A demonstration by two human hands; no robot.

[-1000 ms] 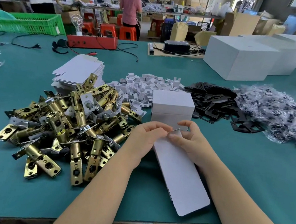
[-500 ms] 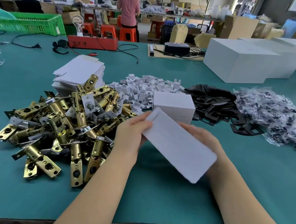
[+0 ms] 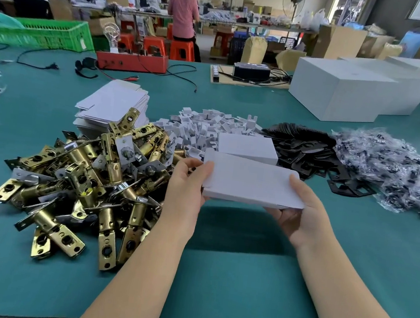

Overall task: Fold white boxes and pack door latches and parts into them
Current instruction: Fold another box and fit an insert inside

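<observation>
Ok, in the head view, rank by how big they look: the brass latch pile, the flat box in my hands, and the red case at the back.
1. Brass latch pile
2. Flat box
3. Red case; it lies farther off, so its true size is unsure.

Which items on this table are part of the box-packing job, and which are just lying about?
Job: flat white box held by left hand and right hand; latch pile; stack of box blanks; black plates.
Idle: green crate; red box.

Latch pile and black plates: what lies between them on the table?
In the head view, between the latch pile and black plates lie small white cardboard inserts and a folded white box.
</observation>
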